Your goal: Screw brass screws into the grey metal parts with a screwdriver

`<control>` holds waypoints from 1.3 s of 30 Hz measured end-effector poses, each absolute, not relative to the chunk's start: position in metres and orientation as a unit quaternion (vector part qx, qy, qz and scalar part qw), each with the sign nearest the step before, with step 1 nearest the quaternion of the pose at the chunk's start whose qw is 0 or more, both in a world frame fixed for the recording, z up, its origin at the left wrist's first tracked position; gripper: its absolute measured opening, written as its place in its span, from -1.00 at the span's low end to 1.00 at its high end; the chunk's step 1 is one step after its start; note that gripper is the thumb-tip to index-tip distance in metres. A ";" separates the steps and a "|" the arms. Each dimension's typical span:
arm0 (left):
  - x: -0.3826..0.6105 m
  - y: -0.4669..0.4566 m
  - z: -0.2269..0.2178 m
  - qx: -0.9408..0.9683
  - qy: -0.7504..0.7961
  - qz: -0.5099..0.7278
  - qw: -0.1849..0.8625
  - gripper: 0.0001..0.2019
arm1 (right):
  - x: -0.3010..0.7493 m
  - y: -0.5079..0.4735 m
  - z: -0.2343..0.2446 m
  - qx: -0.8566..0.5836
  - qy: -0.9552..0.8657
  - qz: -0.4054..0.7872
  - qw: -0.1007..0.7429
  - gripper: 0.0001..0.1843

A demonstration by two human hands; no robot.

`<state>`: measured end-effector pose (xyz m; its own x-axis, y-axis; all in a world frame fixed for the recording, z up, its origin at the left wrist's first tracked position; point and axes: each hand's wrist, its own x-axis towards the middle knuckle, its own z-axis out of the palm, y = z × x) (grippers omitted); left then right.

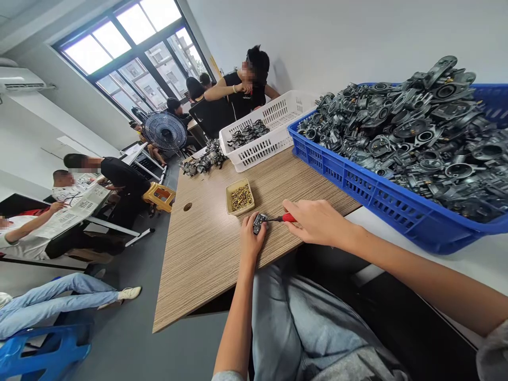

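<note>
The left hand (252, 241) pinches a small metal part (259, 223); at its 3 o'clock, the right hand (317, 222) grips a red screwdriver (288, 217), shaft aimed sideways at it.

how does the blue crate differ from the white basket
The blue plastic crate looks much larger than the white plastic basket. The crate is heaped above its rim with dark metal carburetor bodies, while the basket holds only a small pile. The crate also sits nearer the camera than the basket. Both are rectangular with slotted walls, and both hold similar dark metal parts.
</note>
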<state>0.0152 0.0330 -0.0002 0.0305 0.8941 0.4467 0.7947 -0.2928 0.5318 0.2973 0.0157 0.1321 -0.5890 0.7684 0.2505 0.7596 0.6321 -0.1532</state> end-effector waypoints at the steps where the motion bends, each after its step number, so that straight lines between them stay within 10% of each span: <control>1: 0.015 0.033 0.000 0.715 0.592 0.367 0.068 -0.63 | 0.298 0.014 0.133 -0.420 -0.895 0.020 0.152 -0.78; 16: 0.016 0.033 -0.001 0.713 0.590 0.373 0.068 -0.62 | 0.290 0.008 0.132 -0.354 -0.917 0.017 0.185 -0.90; 28: 0.014 0.034 -0.002 0.716 0.591 0.366 0.065 -0.62 | 0.286 0.016 0.124 -0.479 -0.868 0.012 0.133 -0.47; 39: 0.015 0.033 -0.001 0.714 0.592 0.368 0.068 -0.61 | 0.300 0.014 0.134 -0.366 -0.910 0.101 0.167 -0.83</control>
